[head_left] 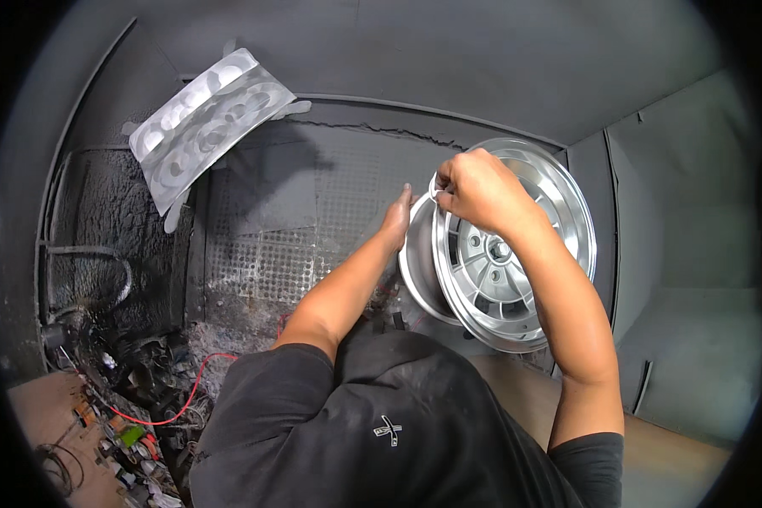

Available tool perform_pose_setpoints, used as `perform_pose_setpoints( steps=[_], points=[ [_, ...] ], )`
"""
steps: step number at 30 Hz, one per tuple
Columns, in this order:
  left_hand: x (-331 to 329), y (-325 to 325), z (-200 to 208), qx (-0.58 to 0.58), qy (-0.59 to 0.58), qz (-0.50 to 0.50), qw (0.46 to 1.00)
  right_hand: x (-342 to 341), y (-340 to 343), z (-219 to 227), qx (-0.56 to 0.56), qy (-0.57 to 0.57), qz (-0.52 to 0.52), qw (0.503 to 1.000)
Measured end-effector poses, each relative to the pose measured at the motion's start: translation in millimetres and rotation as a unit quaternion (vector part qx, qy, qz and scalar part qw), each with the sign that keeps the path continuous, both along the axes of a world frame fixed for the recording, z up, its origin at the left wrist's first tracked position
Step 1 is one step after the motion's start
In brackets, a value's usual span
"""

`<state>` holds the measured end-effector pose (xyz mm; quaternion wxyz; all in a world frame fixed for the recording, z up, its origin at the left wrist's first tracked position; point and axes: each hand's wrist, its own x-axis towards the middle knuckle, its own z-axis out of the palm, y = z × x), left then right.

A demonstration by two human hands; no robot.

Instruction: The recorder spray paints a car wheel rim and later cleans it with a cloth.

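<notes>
A silver alloy wheel rim (540, 292), with spokes and several bolt holes around a centre hub, stands tilted right of my body. My left hand (395, 218) is closed on the edge of its back barrel at the left; the thumb points up and the other fingers are mostly hidden. Over the rim's upper left lip, my right hand (480, 188) is bent down in a pinch. Between its fingertips shows a small white piece (434, 186), paper or cloth, I cannot tell which, against the lip.
Dark grey walls enclose the space. A bright metal panel (207, 118) with swirl marks and rounded tabs is at the upper left. Perforated sheet (271, 258) lies beyond my left arm. At the lower left are a red hose (196, 385), dark dusty clutter and several small coloured items (131, 436).
</notes>
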<state>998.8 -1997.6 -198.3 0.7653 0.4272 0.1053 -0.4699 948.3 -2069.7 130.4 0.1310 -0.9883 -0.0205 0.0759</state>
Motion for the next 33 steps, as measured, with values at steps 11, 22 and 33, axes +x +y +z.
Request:
perform_pose_setpoints(
  steps=[11,22,33],
  points=[
    [-11.1,-7.1,-11.0,0.031,-0.038,0.063,0.997,-5.6,14.4,2.1,-0.049,0.036,0.076,0.995],
    [-15.2,-2.9,-7.0,0.181,-0.136,0.073,0.971,-16.2,17.3,-2.1,-0.067,0.066,0.130,0.987],
    [-19.4,1.9,-3.9,0.200,-0.132,0.084,0.967,-5.2,27.1,1.7,-0.088,0.100,0.089,0.987]
  ],
)
